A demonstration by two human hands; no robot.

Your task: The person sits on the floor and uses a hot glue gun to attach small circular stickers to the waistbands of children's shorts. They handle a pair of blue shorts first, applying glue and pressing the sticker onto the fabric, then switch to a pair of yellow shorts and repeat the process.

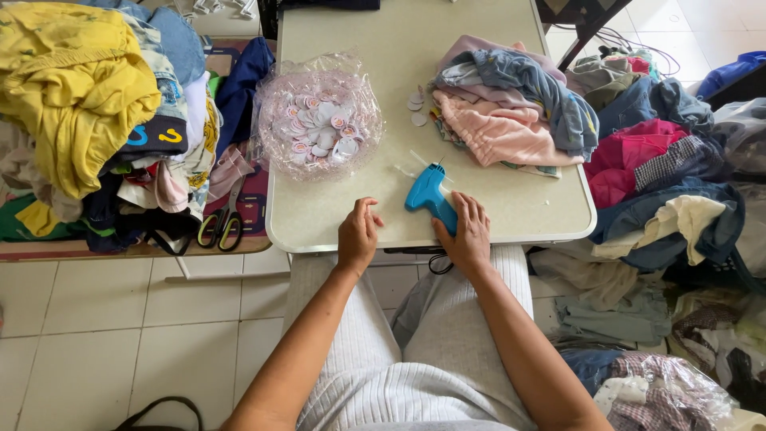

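Tagging gun (428, 194): blue, lies flat on pale table (383, 48) near front edge, needle end pointing away from person; not lifted.
R hand (467, 231): rests on gun's handle end, fingers lightly spread over it, palm down; no full grip closed yet.
L hand (357, 234): at table edge just left of gun, apart from it; fingers curled loosely, holding nothing.
Tags: round paper tags in clear plastic bag (319, 120), left-centre of table; a few loose tags (416, 108) beside clothes pile.
Clothes on table (511, 108): small heap, pink + grey-blue, far right of top; none pulled in front of hands.
Progress (judged): early/between items — no garment laid out, no tag in hand, gun only touched. Big piles left (76, 88) and right (662, 168) look unsorted.
Scissors (222, 223): green-handled, on side surface left, untouched.
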